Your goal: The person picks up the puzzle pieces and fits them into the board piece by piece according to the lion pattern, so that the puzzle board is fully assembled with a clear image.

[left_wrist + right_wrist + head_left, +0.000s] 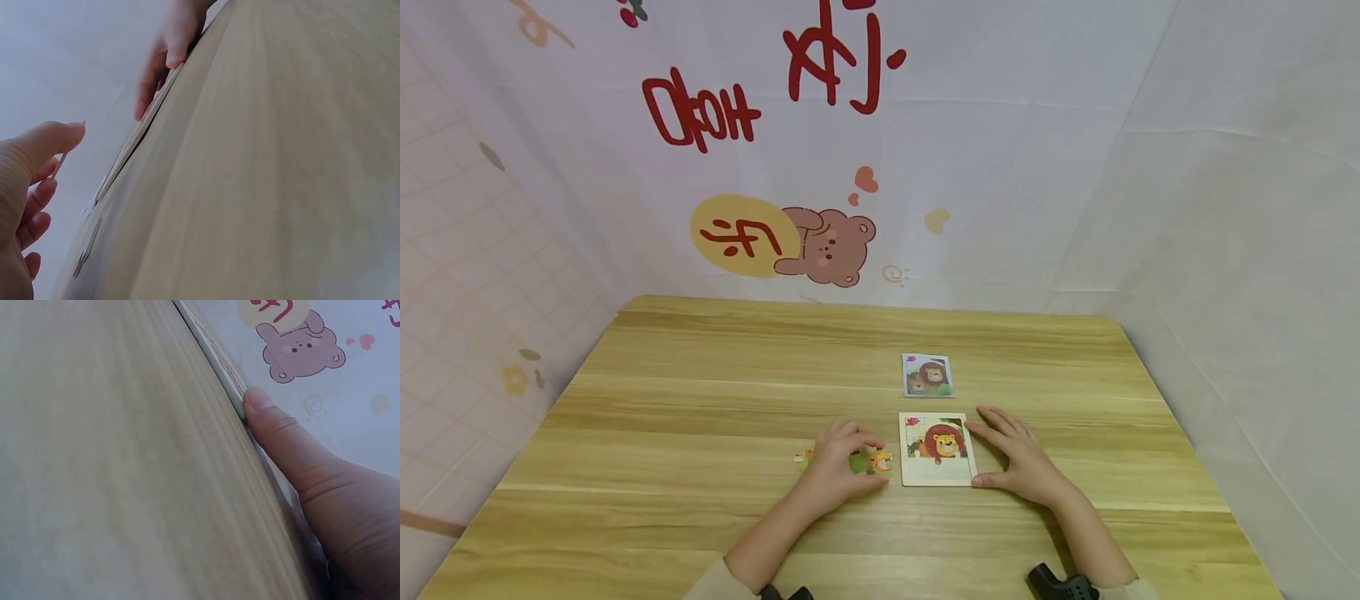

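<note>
Left of the puzzle board, my left hand point(835, 467) pinches a jigsaw piece point(880, 460) with orange on it between thumb and fingers. In the left wrist view the held piece point(60, 164) appears edge-on, raised off the table. The lion puzzle board point(937, 479) lies flat, its picture filled in the upper part and its lower strip bare. At the board's right edge rests my right hand point(1022, 458), index finger and thumb spread apart and touching the border. The right wrist view shows that thumb point(275, 422) against the board's side.
Another jigsaw piece point(802, 457) lies on the table, partly behind my left hand. A small lion picture card point(928, 376) lies beyond the board. The wooden table point(700, 383) meets a printed cloth backdrop point(1000, 167) at its far side.
</note>
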Available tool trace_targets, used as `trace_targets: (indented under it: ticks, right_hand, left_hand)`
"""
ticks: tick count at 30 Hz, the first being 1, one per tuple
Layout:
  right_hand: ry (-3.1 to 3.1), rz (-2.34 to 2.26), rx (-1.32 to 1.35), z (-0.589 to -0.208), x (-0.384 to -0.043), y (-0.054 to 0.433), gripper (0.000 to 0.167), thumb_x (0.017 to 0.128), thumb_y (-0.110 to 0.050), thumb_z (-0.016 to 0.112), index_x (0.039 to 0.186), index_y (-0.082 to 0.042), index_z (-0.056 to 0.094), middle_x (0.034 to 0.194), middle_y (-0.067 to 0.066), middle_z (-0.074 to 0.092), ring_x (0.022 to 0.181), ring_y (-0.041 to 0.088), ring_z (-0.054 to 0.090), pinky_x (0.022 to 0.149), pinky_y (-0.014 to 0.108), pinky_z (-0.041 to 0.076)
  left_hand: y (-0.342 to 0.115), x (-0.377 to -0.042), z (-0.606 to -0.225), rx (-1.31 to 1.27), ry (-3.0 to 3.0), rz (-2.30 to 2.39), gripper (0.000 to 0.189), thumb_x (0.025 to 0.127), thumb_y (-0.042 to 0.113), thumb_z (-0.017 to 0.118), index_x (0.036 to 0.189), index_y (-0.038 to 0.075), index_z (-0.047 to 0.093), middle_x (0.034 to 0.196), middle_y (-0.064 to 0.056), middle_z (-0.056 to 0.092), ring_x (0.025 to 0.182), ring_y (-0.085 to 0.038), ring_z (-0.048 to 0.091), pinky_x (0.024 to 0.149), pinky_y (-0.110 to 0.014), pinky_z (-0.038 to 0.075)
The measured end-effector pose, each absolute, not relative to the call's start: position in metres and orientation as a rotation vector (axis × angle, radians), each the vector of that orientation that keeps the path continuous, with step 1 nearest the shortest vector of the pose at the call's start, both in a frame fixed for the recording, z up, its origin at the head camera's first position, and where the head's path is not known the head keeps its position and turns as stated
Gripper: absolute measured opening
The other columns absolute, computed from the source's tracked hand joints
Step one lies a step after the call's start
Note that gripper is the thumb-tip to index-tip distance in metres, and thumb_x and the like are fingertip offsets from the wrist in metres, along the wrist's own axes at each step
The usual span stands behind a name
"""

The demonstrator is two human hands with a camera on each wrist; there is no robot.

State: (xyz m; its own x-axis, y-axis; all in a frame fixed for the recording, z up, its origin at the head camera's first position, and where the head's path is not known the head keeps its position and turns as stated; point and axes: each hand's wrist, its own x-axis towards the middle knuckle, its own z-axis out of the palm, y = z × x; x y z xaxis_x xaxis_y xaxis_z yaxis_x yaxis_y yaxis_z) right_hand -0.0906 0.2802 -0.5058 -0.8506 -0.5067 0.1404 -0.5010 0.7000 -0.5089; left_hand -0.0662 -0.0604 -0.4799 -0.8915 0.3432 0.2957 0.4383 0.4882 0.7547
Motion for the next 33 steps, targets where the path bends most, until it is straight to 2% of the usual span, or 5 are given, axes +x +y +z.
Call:
trace_targets:
  ticks: [7, 17, 33]
  right_hand:
    - [2.888, -0.858, -0.855, -0.506, -0.091, 0.280, 0.087, 0.070, -0.061, 0.073, 0.143, -0.020, 0.047, 0.152, 0.013, 0.030, 0.138, 0.040, 0.018, 0.100, 0.066, 0.011]
    - [2.882, -0.864, -0.842, -0.507, -0.090, 0.281, 0.087, 0.070, -0.061, 0.073, 0.143, -0.021, 0.047, 0.153, 0.012, 0.029, 0.139, 0.039, 0.018, 0.101, 0.066, 0.011]
    - [2.886, -0.859, -0.840, -0.507, -0.091, 0.281, 0.087, 0.071, -0.061, 0.073, 0.143, -0.021, 0.047, 0.152, 0.011, 0.030, 0.139, 0.039, 0.018, 0.101, 0.066, 0.011]
  left_hand:
    - [-0.041, -0.072, -0.483, -0.742, -2.626, -1.324, 0.040, 0.063, 0.026, 0.090, 0.097, 0.015, 0.073, 0.098, 0.006, 0.058, 0.102, -0.016, 0.046, 0.093, -0.051, 0.028]
    - [-0.018, -0.077, -0.487, -0.789, -2.749, -1.221, 0.039, 0.066, 0.034, 0.088, 0.100, 0.020, 0.073, 0.102, 0.008, 0.057, 0.105, -0.016, 0.045, 0.096, -0.048, 0.028]
    - [-0.010, -0.083, -0.492, -0.807, -2.870, -1.073, 0.040, 0.068, 0.042, 0.084, 0.102, 0.026, 0.073, 0.103, 0.009, 0.053, 0.107, -0.016, 0.043, 0.096, -0.046, 0.029]
